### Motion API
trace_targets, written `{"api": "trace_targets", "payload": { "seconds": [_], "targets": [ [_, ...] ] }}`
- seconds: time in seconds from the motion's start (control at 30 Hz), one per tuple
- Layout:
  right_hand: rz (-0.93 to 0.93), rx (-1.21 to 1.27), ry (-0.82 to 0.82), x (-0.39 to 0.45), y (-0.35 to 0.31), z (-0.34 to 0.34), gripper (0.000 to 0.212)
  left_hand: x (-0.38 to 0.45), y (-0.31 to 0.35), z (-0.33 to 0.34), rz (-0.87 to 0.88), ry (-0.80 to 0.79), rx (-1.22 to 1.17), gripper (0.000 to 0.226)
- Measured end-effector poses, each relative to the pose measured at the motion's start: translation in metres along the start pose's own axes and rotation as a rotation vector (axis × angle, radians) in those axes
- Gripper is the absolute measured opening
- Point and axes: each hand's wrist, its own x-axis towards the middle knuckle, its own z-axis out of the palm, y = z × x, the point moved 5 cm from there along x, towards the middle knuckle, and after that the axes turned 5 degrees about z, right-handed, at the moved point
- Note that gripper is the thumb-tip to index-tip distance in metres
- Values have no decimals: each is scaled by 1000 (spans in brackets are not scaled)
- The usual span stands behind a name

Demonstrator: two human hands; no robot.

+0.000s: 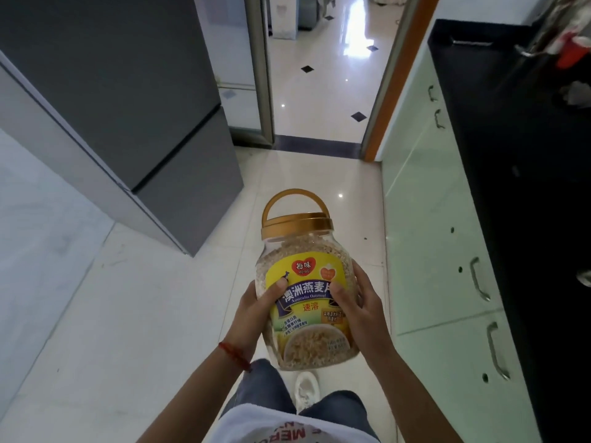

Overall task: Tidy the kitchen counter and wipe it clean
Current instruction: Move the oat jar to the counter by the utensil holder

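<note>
I hold a large clear oatmeal jar [305,270] with a gold lid, a gold carry handle and a yellow label, upright above the tiled floor in front of me. My left hand [256,310] grips its left side, thumb across the label. My right hand [359,303] grips its right side. The black kitchen counter [524,193] runs along the right edge, apart from the jar.
Pale green cabinet doors [428,238] with metal handles stand below the counter on the right. A tall grey fridge [134,100] stands at the left. An open doorway [323,100] lies ahead. Blurred red and white items [567,49] sit at the counter's far end.
</note>
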Motion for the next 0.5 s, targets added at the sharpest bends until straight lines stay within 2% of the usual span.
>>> {"api": "trace_targets", "payload": {
  "seconds": [0.23, 0.5],
  "targets": [
    [23, -26, -44, 122, -44, 38, 88, 111, 57, -30, 15, 26, -17, 93],
    [70, 57, 35, 255, -93, 80, 93, 252, 125, -69, -46, 4, 5, 94]
  ]
}}
